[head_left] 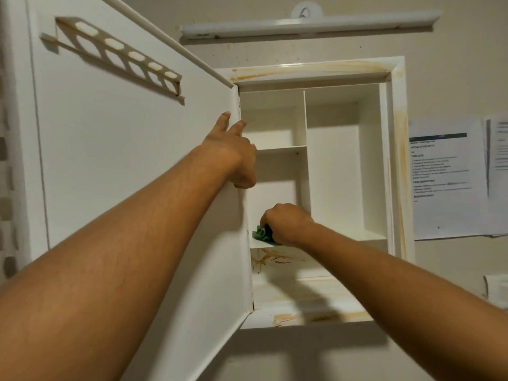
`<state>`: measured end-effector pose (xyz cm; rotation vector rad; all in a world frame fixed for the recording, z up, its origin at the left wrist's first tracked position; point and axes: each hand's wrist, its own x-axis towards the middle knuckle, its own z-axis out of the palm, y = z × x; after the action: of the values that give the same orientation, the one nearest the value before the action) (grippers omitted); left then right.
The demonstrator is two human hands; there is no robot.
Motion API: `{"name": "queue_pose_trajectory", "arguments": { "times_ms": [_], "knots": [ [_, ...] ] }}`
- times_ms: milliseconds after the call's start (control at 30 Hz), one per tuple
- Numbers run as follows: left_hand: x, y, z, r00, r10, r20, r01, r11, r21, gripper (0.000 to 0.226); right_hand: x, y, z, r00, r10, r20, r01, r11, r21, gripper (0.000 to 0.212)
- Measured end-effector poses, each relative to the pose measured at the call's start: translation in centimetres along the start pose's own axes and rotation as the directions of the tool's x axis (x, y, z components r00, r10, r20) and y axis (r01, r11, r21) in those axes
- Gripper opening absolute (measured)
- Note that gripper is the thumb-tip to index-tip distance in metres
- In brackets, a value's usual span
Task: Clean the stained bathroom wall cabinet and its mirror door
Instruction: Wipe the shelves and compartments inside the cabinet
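- Mirror door (pixel 123 160): swung wide open to the left, and we see its white inner face. The mirror side is out of view.
- Wall cabinet (pixel 398 138): white, set in the wall, with a tall compartment on the right and two stacked ones on the left. We note orange-brown stains along the top and right frame, and on the bottom compartment (pixel 275 261) and lower sill.
- Printed sheets (pixel 445 177): taped to the wall right of the cabinet, text too blurred to read.
- Tube light (pixel 310 24): mounted above the cabinet, unlit.
- Slotted rack (pixel 118 56): fixed high on the door's inner face.
- Left grip (pixel 233 158): fingers apart and straight, two fingertips laid on the door by its hinge edge.
- Right grip (pixel 286 224): clamped on the green cloth, knuckles up, inside the lower left compartment.
- Green cloth (pixel 262 234): bunched, pressed onto the shelf at its left corner, just above the stained compartment.
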<state>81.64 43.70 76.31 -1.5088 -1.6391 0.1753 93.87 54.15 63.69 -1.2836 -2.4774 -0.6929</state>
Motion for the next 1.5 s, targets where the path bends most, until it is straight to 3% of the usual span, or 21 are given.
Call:
{"name": "queue_pose_trajectory", "arguments": {
  "times_ms": [100,267,400,567,667,767,833,900,967,1100,1333,1500],
  "knots": [
    [-0.2,0.0,0.1,1.0,0.001,0.003,-0.001,1.0,-0.004,0.057,-0.1,-0.9,-0.4,1.0,-0.008,0.018,0.01,0.996,-0.091,0.022],
    [0.0,0.1,0.4,1.0,-0.014,-0.005,0.014,0.999,-0.038,0.052,-2.2,0.2,-3.2,0.968,-0.066,0.244,0.132,0.956,-0.262,0.021],
    [0.2,0.3,0.6,0.999,-0.031,-0.022,0.03,0.998,-0.059,0.048,-1.1,0.0,-1.5,0.987,0.008,0.158,0.047,0.938,-0.345,0.024],
    [0.1,0.3,0.6,0.999,-0.031,-0.026,0.03,0.998,-0.053,0.05,0.0,-0.2,-0.2,0.993,0.083,0.082,-0.054,0.951,-0.305,0.027],
    [-0.3,0.4,0.3,0.999,-0.031,-0.021,0.03,0.998,-0.057,0.054,-1.0,-0.3,-1.2,0.987,0.041,0.158,0.004,0.961,-0.276,0.026],
    [-0.5,0.4,0.3,0.999,-0.034,-0.009,0.033,0.998,-0.056,0.055,-1.9,0.0,-5.2,0.943,0.02,0.332,0.034,0.987,-0.156,0.04],
    [-0.5,0.5,0.1,0.999,-0.032,-0.011,0.031,0.998,-0.053,0.055,-1.7,0.2,-8.6,0.948,0.001,0.318,0.052,0.986,-0.159,0.035],
    [-0.7,0.6,-0.2,1.0,-0.029,-0.003,0.029,0.998,-0.053,0.057,-0.8,0.3,-10.8,0.985,-0.113,0.133,0.158,0.905,-0.396,0.018],
    [-0.9,0.6,-0.3,1.0,-0.025,0.001,0.025,0.998,-0.052,0.056,-0.5,0.6,-10.5,0.981,-0.192,0.038,0.172,0.749,-0.64,0.018],
    [-1.2,0.6,-0.3,1.0,-0.021,-0.001,0.021,0.997,-0.068,0.055,-1.9,1.5,-3.8,0.974,-0.083,0.209,0.215,0.607,-0.765,0.033],
    [-1.3,0.6,-0.5,1.0,-0.019,-0.007,0.018,0.995,-0.095,0.044,-1.9,1.3,-3.4,0.927,-0.142,0.348,0.362,0.586,-0.725,0.027],
    [-1.1,0.6,-0.2,0.999,-0.025,-0.026,0.022,0.994,-0.112,0.044,0.2,1.0,-1.0,0.969,-0.037,0.243,0.208,0.65,-0.731,0.031]
  ]
}}
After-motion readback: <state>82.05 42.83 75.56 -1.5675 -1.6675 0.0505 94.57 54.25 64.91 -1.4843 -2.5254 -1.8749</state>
